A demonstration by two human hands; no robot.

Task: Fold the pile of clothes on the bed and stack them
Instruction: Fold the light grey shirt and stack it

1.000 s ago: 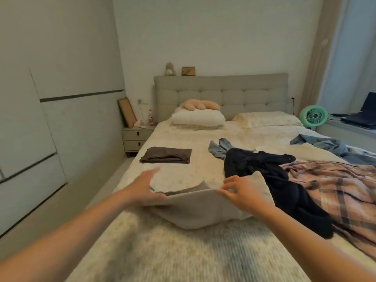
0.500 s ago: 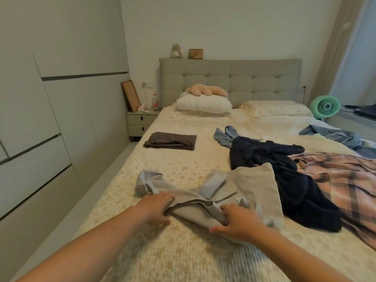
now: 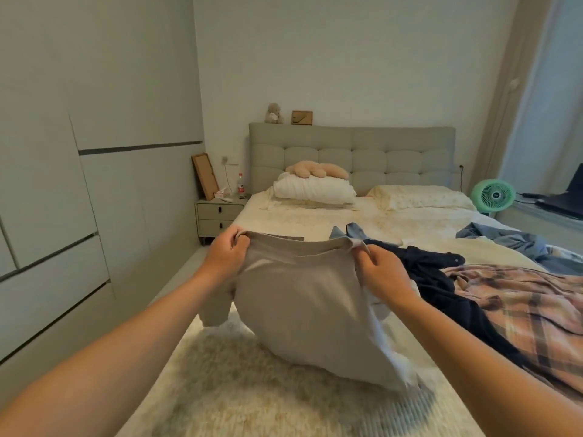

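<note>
got the beige top [image 3: 303, 298] pinched by its upper edge, left hand [image 3: 225, 258] on one corner, right hand [image 3: 383, 272] on the other, so it hangs flat above the bed [image 3: 284, 402]. its hem drags on the bed, just left of the dark garment [image 3: 441, 279] and plaid shirt [image 3: 517, 304] waiting their turn.

One head-worn wide-angle view looks forward and slightly down along the bed [image 3: 315, 222] from its foot, facing the headboard [image 3: 351, 152] at 12 o'clock; wardrobe doors [image 3: 94, 184] at 9, curtain [image 3: 504, 89] at 2.
</note>
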